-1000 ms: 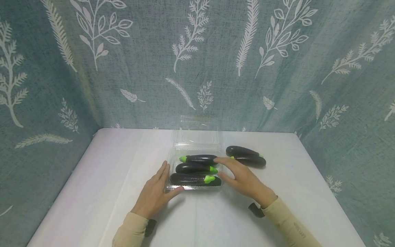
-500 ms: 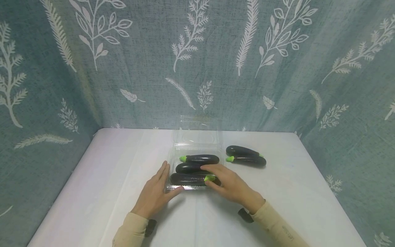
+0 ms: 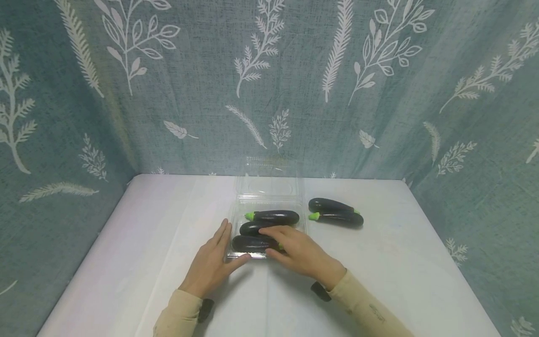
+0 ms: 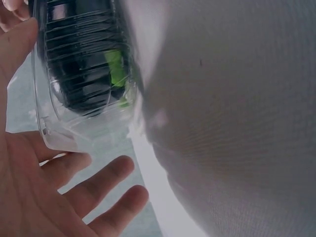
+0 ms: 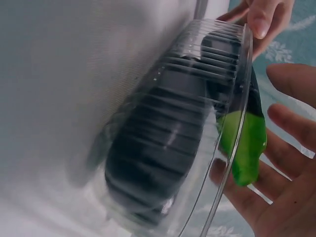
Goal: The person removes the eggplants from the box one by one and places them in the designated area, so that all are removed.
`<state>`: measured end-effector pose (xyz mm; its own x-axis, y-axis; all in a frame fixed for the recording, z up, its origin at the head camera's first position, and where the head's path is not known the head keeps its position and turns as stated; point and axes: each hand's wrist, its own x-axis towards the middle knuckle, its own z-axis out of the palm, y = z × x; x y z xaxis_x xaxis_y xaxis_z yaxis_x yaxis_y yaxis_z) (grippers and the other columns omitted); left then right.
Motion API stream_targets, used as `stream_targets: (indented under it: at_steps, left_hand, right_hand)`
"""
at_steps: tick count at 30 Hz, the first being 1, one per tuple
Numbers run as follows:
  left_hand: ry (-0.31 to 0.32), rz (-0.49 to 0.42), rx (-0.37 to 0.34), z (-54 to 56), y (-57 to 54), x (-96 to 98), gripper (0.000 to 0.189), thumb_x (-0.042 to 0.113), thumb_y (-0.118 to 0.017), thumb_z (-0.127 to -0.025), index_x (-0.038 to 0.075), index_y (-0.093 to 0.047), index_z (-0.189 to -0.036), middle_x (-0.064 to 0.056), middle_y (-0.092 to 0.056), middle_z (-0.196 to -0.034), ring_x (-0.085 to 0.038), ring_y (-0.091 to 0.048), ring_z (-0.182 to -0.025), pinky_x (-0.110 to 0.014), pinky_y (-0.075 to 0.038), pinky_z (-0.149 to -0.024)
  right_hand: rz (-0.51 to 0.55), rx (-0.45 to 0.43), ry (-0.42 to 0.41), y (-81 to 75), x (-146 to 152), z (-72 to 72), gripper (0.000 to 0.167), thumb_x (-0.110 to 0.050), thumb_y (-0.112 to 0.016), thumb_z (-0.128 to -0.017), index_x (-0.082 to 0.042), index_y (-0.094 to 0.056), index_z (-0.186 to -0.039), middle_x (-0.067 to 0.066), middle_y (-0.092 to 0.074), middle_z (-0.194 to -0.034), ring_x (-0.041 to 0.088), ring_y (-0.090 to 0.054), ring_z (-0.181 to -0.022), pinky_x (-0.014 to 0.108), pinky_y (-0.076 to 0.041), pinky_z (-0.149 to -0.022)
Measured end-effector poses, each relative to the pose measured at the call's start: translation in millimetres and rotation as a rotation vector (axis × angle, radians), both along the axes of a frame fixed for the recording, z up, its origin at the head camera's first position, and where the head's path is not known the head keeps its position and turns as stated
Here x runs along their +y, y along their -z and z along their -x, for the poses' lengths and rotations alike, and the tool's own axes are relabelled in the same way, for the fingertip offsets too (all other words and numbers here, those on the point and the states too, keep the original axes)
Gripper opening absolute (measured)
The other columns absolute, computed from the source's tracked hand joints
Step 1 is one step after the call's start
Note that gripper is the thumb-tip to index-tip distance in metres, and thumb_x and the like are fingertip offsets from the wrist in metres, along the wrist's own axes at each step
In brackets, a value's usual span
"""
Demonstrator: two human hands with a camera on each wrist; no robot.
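Observation:
A clear plastic clamshell box [image 3: 261, 255] stands with its lid [image 3: 269, 180] raised at the back. It holds several dark eggplants in layers, with a front eggplant [image 3: 250, 243], a middle eggplant [image 3: 248, 228] and a back eggplant [image 3: 275, 216] on top. My left hand [image 3: 212, 262] rests against the box's left front corner, fingers along the left side and thumb at the front. Over the front eggplant is my right hand [image 3: 296, 250], fingers spread and relaxed, hiding most of its green cap. That green cap [image 5: 247, 143] shows beside the palm in the right wrist view.
On the white table [image 3: 379, 262], right of the box, lie two more eggplants: a rear one [image 3: 330, 205] and a nearer one [image 3: 338, 220]. A patterned green-blue curtain [image 3: 202, 93] encloses the back and sides of the table.
My right hand has moved left and a little toward me, from the box's right edge to over the front eggplant. My left hand and the box have stayed put.

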<state>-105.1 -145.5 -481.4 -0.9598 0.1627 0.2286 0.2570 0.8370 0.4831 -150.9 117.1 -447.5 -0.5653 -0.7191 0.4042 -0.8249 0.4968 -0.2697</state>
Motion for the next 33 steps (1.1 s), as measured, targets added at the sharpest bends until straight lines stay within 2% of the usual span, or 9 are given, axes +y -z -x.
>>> stream_targets:
  at_steps: [7, 13, 21, 33]
  left_hand:
    - [-0.002, 0.007, 0.002, -0.4, 0.4, 1.0, 0.104, 0.068, -0.065, -0.087, -0.002, -0.032, -0.156, -0.018, -0.029, -0.163, -0.045, -0.047, -0.135, -0.056, -0.042, -0.110]
    - [-0.007, 0.002, -0.018, -0.4, 0.2, 1.0, 0.104, 0.069, -0.064, -0.088, -0.001, -0.031, -0.157, -0.016, -0.027, -0.164, -0.045, -0.046, -0.136, -0.056, -0.041, -0.110]
    - [-0.003, 0.006, -0.003, -1.1, -0.3, -0.1, 0.104, 0.068, -0.065, -0.088, -0.002, -0.032, -0.157, -0.016, -0.028, -0.164, -0.045, -0.047, -0.135, -0.057, -0.042, -0.109]
    - [0.001, 0.011, 0.024, -0.6, 1.0, -0.5, 0.103, 0.067, -0.065, -0.088, -0.003, -0.033, -0.156, -0.018, -0.030, -0.163, -0.046, -0.049, -0.133, -0.056, -0.043, -0.109]
  right_hand:
    - [-0.076, 0.002, 0.007, -2.2, -11.0, 1.5, 0.050, -0.032, -0.067, -0.100, -0.017, -0.054, -0.145, 0.007, -0.063, -0.134, 0.023, -0.060, -0.123, 0.039, -0.050, -0.104]
    - [-0.109, 0.017, -0.001, -2.0, -17.1, 2.9, 0.046, -0.030, -0.069, -0.099, -0.016, -0.058, -0.141, 0.003, -0.067, -0.128, 0.022, -0.064, -0.117, 0.038, -0.054, -0.099]
    - [-0.091, 0.070, -0.009, 0.2, -22.0, 3.5, 0.036, -0.026, -0.070, -0.097, -0.013, -0.065, -0.131, 0.002, -0.070, -0.121, 0.019, -0.068, -0.110, 0.036, -0.057, -0.092]
    - [-0.117, 0.067, -0.005, 0.6, -24.4, 3.8, 0.031, -0.021, -0.069, -0.098, -0.014, -0.067, -0.128, 0.002, -0.070, -0.121, 0.018, -0.067, -0.111, 0.033, -0.057, -0.093]
